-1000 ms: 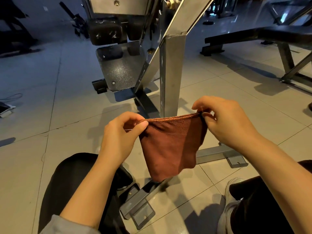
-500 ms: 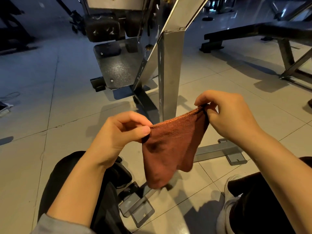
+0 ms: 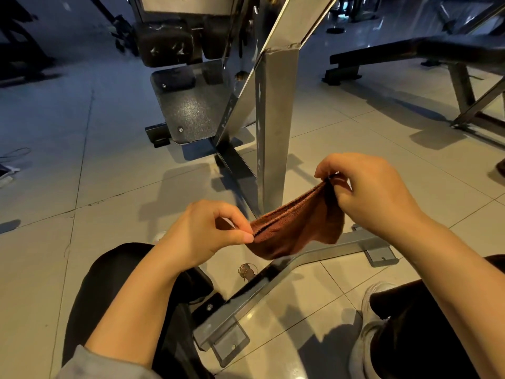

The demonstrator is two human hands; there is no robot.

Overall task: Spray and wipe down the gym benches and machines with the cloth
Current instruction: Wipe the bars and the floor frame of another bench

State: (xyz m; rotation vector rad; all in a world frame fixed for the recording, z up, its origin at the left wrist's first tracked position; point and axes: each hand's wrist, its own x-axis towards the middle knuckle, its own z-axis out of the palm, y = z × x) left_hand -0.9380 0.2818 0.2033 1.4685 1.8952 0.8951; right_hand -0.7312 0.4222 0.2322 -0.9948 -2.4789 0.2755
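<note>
The brown cloth (image 3: 297,228) hangs in the air between both hands, above the grey base bar (image 3: 276,277) of the machine and in front of its upright steel post (image 3: 276,127). The left hand (image 3: 202,236) pinches one corner between thumb and forefinger; the right hand (image 3: 371,192) pinches the opposite corner, held higher, so the top edge slopes. The step seems to be to fold or spread the cloth before wiping. To do it well, keep both pinches firm, bring the corners together evenly, and make a flat pad with a clean face outside. A black bench (image 3: 410,50) stands at the far right on the tiled floor (image 3: 82,173).
</note>
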